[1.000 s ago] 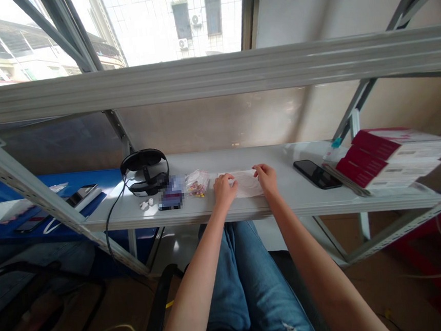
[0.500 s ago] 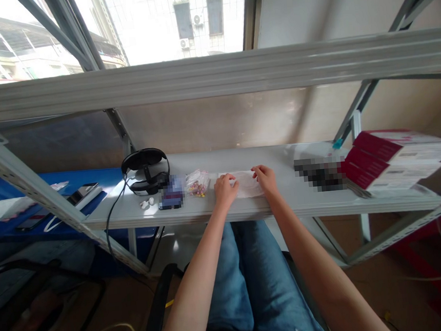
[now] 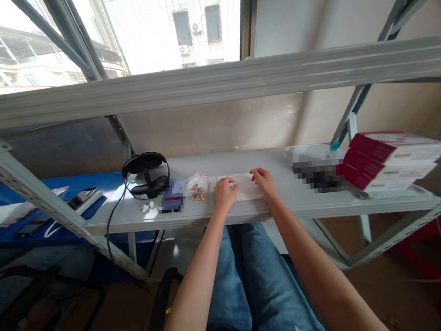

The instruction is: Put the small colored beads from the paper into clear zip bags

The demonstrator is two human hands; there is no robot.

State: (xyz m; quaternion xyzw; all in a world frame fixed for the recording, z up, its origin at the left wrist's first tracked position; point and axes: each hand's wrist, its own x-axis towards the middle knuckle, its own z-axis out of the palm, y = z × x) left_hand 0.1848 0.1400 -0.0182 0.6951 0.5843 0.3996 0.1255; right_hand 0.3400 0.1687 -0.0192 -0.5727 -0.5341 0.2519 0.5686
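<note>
Nearest you are your blue jeans, with the legs reaching under the front edge of the white counter. Your bare forearms stretch forward over that edge. Your left hand is at the left end of a thin white sheet, its fingers curled; I cannot tell whether its grip is closed on the sheet. Your right hand is at the other end, thumb and fingers bent, and whether that grip pinches anything I cannot tell either. The sheet lies flat on the counter between your two hands. Just to the left of your left hand is a small clear bag of colourful bits, and farther left sit white earbuds, with a black headset behind them. Well to the right, a stack of red and white boxes stands on the counter. Behind it all runs a pale wall, with a bright window above it
</note>
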